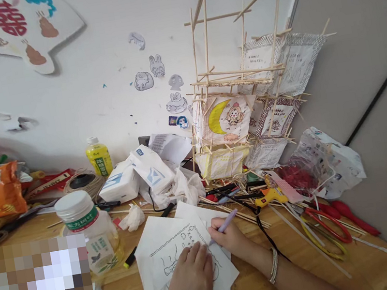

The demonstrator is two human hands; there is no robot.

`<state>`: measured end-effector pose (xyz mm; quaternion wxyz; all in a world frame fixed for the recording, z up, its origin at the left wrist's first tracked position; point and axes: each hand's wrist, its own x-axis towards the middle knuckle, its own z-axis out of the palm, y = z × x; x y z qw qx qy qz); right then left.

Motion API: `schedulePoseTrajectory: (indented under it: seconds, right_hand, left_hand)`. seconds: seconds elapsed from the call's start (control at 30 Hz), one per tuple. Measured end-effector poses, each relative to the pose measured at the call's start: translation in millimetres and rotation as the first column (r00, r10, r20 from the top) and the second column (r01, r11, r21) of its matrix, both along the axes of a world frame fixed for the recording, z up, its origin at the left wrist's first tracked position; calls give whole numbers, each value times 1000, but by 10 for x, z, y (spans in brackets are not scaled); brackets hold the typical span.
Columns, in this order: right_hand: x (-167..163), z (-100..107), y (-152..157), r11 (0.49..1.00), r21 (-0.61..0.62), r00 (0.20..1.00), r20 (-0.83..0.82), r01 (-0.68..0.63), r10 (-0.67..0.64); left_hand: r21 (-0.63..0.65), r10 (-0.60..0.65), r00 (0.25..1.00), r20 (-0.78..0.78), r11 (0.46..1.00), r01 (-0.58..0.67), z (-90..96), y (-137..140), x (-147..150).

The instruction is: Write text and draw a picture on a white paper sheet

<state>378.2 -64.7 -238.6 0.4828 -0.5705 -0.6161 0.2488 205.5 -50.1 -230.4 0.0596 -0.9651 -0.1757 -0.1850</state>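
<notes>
My left hand lies flat across a white sheet of paper, its fingers stretched out over part of a line drawing. The sheet carries a wavy border, small written characters and curved outlines. In my right hand is a light purple pen, its upper end pointing up and right. The pen's tip is near the right side of the drawing and is hard to make out. More sheets lie beneath and behind the top one. A bracelet circles my right wrist.
Behind the paper stands a wooden stick frame hung with drawn panels. A yellow glue gun and red-handled scissors lie to the right. On the left are a clear jar, tissue packs and a yellow bottle.
</notes>
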Motion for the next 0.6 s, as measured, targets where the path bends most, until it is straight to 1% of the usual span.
schedulePoseTrajectory:
  seconds: [0.17,0.4,0.6]
  right_hand:
    - [1,-30,-27,1000,-14,1000,11,8,-8]
    - [6,-23,-28,1000,-12,998,63,-15,15]
    - [14,-38,-16,1000,-16,998,62,-12,13]
  left_hand:
    - [40,5,1000,29,999,-6,-32,4,14]
    - [19,13,1000,1,1000,-13,-11,6,8]
    - [28,6,1000,-5,1000,-6,-26,5,3]
